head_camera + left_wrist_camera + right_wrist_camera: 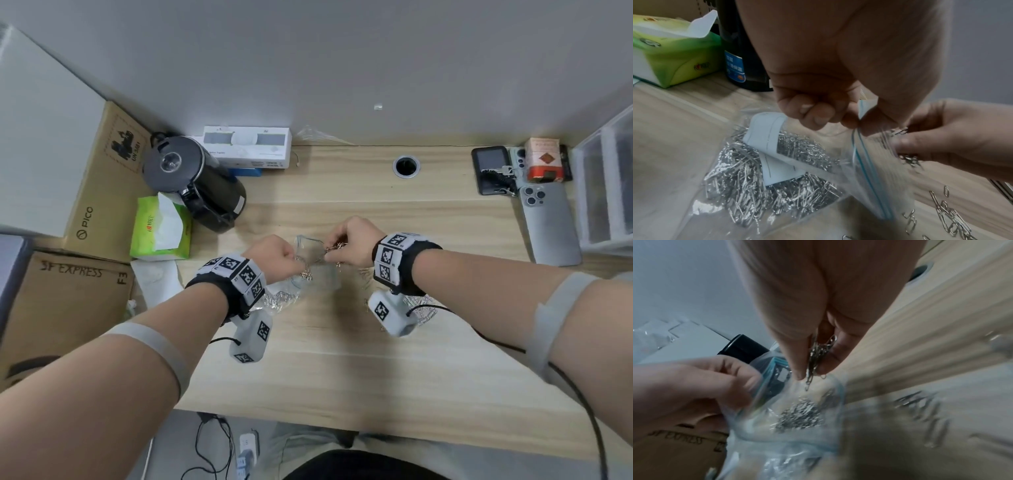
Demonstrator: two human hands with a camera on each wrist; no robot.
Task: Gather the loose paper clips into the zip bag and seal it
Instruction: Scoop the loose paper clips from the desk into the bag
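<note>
1. My left hand (274, 255) pinched the rim of the zip bag (777, 170) between thumb and curled fingers (818, 113), holding its blue-striped mouth apart above the bench (342, 359).
2. My right hand (349, 245) clutched a small bunch of paper clips (816, 353) between thumb and fingertips, directly over the bag's mouth, with a few clips dangling into it.
3. The bag's lower part lay on the bench, holding a dense heap of clips (760, 175) and a folded white paper slip (766, 146).
4. Loose clips (949, 216) lay scattered on the bench just to the right of the bag, under my right wrist.
5. Farther left stood a green tissue pack (161, 228) and, just beside it, a black kettle (198, 185).
6. At the far right of the bench lay a grey phone (548, 226), with a small black device (491, 169) behind it.
</note>
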